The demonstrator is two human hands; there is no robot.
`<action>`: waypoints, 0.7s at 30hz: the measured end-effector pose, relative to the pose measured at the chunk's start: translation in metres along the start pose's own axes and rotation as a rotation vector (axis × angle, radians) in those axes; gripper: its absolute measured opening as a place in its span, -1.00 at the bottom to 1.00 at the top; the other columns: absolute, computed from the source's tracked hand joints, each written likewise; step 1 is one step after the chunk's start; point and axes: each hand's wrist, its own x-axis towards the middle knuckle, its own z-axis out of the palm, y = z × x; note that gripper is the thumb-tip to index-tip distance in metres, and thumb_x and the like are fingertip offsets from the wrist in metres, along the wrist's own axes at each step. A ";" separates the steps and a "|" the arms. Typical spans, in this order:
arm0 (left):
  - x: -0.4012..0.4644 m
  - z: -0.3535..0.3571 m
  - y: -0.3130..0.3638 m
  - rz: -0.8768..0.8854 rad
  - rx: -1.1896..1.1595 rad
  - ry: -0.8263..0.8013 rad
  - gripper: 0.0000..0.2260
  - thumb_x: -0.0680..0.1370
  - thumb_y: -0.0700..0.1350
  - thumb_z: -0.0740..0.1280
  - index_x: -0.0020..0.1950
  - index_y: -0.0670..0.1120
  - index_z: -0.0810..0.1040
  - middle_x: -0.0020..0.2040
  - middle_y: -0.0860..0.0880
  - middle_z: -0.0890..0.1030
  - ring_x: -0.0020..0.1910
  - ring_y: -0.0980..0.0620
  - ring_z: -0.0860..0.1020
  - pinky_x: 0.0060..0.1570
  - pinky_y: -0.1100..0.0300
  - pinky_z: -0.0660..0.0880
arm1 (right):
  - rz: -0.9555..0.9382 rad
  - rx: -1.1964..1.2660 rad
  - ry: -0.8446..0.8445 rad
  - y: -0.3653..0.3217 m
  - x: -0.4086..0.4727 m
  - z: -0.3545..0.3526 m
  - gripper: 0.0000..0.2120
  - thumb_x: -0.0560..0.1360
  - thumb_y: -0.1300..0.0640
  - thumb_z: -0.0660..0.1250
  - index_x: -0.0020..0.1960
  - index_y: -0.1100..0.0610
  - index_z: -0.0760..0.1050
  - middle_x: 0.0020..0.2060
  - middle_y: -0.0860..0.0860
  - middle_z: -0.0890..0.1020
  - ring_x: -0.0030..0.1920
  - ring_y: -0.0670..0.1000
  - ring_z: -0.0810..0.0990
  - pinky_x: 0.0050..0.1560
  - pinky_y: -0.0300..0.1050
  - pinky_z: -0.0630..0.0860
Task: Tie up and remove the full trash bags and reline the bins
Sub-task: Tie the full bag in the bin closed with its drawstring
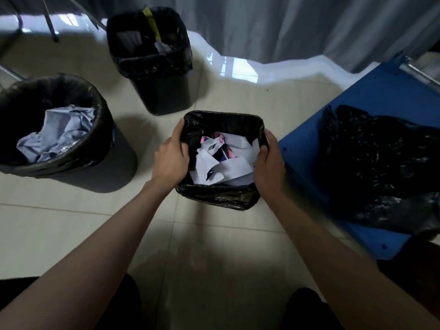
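Here, both hands grip the black liner at the rim of the small square bin on the tiled floor.

The left hand (172, 155) curls its fingers over the left edge of the trash bag (214, 191), thumb outside, pinching the plastic; the right hand (270, 163) does the same on the right edge, fingers hooked inward. The square bin (223, 198) holds crumpled white and coloured paper (223, 160), sitting between a round bin (71, 167) and a blue platform (307, 167).

Tiled floor (71, 225), three lined bins (221, 196), blue cart (309, 167)
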 end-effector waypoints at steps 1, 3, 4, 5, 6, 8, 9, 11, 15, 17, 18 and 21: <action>-0.001 -0.002 0.001 -0.004 -0.001 -0.013 -0.45 0.61 -0.21 0.09 0.59 0.09 0.13 0.15 -0.24 0.59 0.10 -0.30 0.51 0.02 -0.07 0.32 | -0.007 -0.018 0.004 -0.001 -0.001 0.000 -0.60 0.67 0.22 0.03 0.49 0.07 0.30 0.33 -0.04 0.50 0.22 -0.15 0.42 0.16 -0.33 0.29; -0.006 -0.006 0.002 -0.008 -0.004 -0.021 -0.45 0.61 -0.22 0.09 0.59 0.08 0.12 0.13 -0.25 0.60 0.09 -0.30 0.52 0.05 -0.08 0.34 | 0.002 -0.062 0.003 -0.003 -0.002 0.000 -0.59 0.67 0.21 0.04 0.49 0.06 0.31 0.29 0.05 0.55 0.17 -0.05 0.49 0.12 -0.24 0.33; -0.009 -0.007 0.002 -0.009 -0.002 -0.019 -0.45 0.61 -0.22 0.09 0.59 0.08 0.12 0.10 -0.26 0.61 0.08 -0.30 0.52 0.05 -0.08 0.35 | 0.016 -0.080 -0.001 -0.003 -0.003 0.000 -0.59 0.67 0.19 0.04 0.50 0.04 0.30 0.27 0.08 0.56 0.15 0.00 0.51 0.11 -0.18 0.37; -0.012 -0.008 0.002 -0.008 0.000 -0.017 -0.45 0.61 -0.22 0.09 0.59 0.07 0.12 0.08 -0.26 0.61 0.06 -0.30 0.53 0.05 -0.08 0.35 | 0.031 -0.090 -0.011 -0.003 -0.005 -0.002 -0.59 0.67 0.18 0.04 0.50 0.02 0.29 0.24 0.09 0.57 0.14 0.04 0.52 0.12 -0.12 0.42; -0.015 -0.009 0.003 -0.006 0.002 -0.016 -0.45 0.61 -0.23 0.09 0.59 0.07 0.12 0.06 -0.27 0.62 0.05 -0.30 0.53 0.06 -0.08 0.36 | 0.042 -0.099 -0.022 -0.003 -0.007 -0.004 -0.58 0.67 0.17 0.04 0.51 0.00 0.28 0.22 0.10 0.57 0.11 0.05 0.52 0.12 -0.06 0.46; -0.023 -0.010 0.004 -0.002 0.005 -0.020 -0.45 0.61 -0.23 0.09 0.59 0.06 0.12 0.03 -0.27 0.62 0.05 -0.30 0.54 0.08 -0.09 0.37 | 0.060 -0.125 -0.044 -0.004 -0.013 -0.009 -0.57 0.67 0.14 0.04 0.53 -0.06 0.25 0.18 0.10 0.57 0.06 0.05 0.51 0.06 0.00 0.51; -0.026 -0.011 0.005 0.000 0.007 -0.027 -0.45 0.62 -0.23 0.09 0.59 0.06 0.12 0.04 -0.28 0.62 0.05 -0.30 0.54 0.09 -0.09 0.37 | 0.068 -0.142 -0.050 -0.005 -0.016 -0.012 -0.57 0.67 0.13 0.05 0.53 -0.08 0.23 0.17 0.11 0.56 0.05 0.06 0.52 0.04 0.02 0.53; -0.037 -0.012 0.006 0.000 0.006 -0.044 -0.46 0.62 -0.22 0.09 0.59 0.06 0.12 0.08 -0.28 0.62 0.06 -0.31 0.54 0.06 -0.08 0.37 | 0.077 -0.162 -0.066 -0.004 -0.025 -0.019 -0.56 0.67 0.11 0.05 0.53 -0.11 0.21 0.16 0.12 0.56 0.06 0.11 0.54 0.03 0.07 0.55; -0.052 -0.009 0.005 0.013 0.003 -0.043 -0.49 0.62 -0.20 0.10 0.56 0.06 0.15 0.04 -0.27 0.63 -0.02 -0.31 0.55 -0.11 0.03 0.32 | 0.072 -0.176 -0.082 -0.005 -0.043 -0.033 -0.55 0.66 0.11 0.07 0.53 -0.08 0.20 0.17 0.14 0.55 0.10 0.16 0.55 0.05 0.10 0.54; -0.059 -0.009 0.004 0.034 -0.009 -0.054 -0.52 0.61 -0.21 0.11 0.53 0.02 0.20 -0.01 -0.28 0.63 -0.06 -0.30 0.56 -0.15 0.07 0.30 | 0.076 -0.205 -0.088 -0.004 -0.053 -0.040 -0.55 0.65 0.10 0.08 0.52 -0.07 0.20 0.14 0.13 0.56 0.07 0.16 0.55 0.02 0.08 0.54; -0.063 -0.010 0.005 0.040 -0.018 -0.064 -0.55 0.61 -0.22 0.12 0.51 -0.01 0.23 -0.01 -0.29 0.62 -0.05 -0.31 0.56 -0.16 0.08 0.30 | 0.081 -0.226 -0.094 -0.004 -0.056 -0.043 -0.56 0.65 0.10 0.09 0.52 -0.07 0.19 0.12 0.12 0.56 0.03 0.15 0.56 -0.02 0.05 0.52; -0.072 -0.010 0.006 0.048 -0.019 -0.088 -0.62 0.60 -0.19 0.13 0.42 -0.02 0.28 0.03 -0.28 0.62 0.00 -0.34 0.54 -0.15 0.06 0.30 | 0.094 -0.281 -0.124 -0.002 -0.061 -0.053 -0.56 0.63 0.12 0.10 0.49 -0.07 0.18 0.02 0.09 0.58 -0.13 0.10 0.55 -0.17 -0.01 0.48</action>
